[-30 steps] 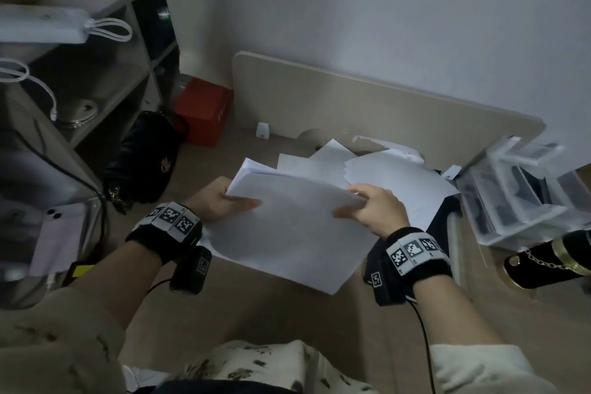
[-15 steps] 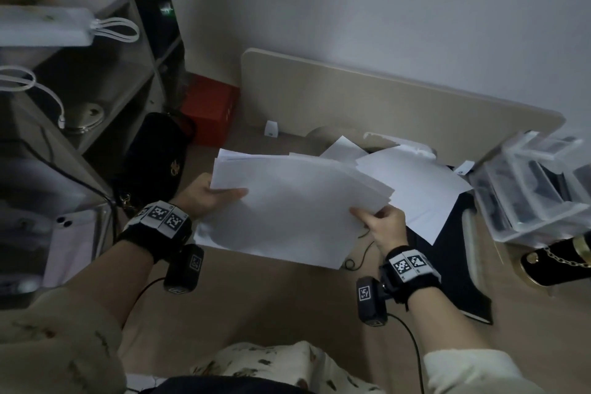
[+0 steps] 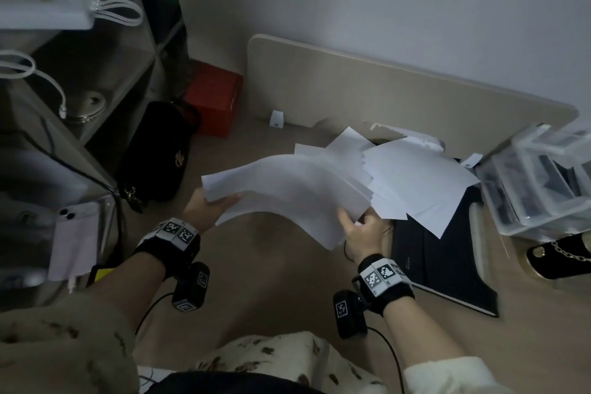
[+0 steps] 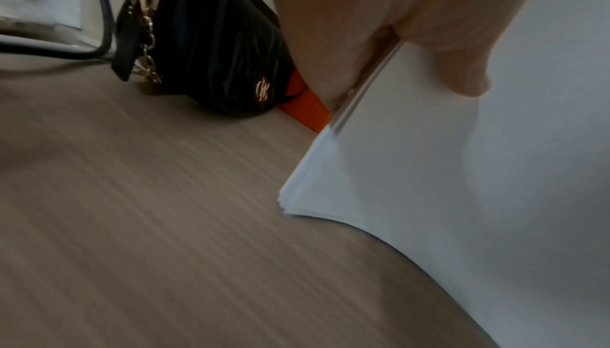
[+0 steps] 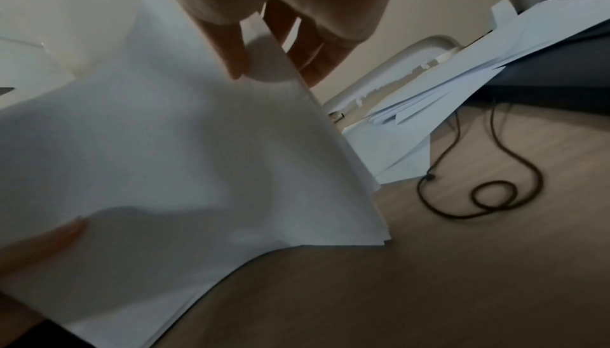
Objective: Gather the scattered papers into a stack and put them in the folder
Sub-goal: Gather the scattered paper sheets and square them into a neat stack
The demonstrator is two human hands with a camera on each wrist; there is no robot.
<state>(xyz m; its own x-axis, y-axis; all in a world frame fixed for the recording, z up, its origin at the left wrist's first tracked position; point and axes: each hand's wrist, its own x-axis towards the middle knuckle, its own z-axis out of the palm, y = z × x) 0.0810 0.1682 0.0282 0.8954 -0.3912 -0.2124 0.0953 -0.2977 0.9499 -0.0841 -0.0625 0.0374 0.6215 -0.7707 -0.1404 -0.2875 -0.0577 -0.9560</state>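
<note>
A bundle of white papers arches above the wooden desk, held between both hands. My left hand grips its left edge, thumb on top; the left wrist view shows the thumb pressing the sheets. My right hand pinches the right edge, thumb on one face of the papers and fingers on the other. More loose white sheets lie scattered at the back right, partly over a dark folder lying flat on the desk.
A black handbag and a red box stand at the back left by a shelf unit. Clear plastic drawers and a black chained bag sit at the right. A thin dark cable coils near the loose sheets.
The bundle has turned and bowed upward into an arch. My right hand slid down to its lower right edge, and the left hand stayed on the left edge.
</note>
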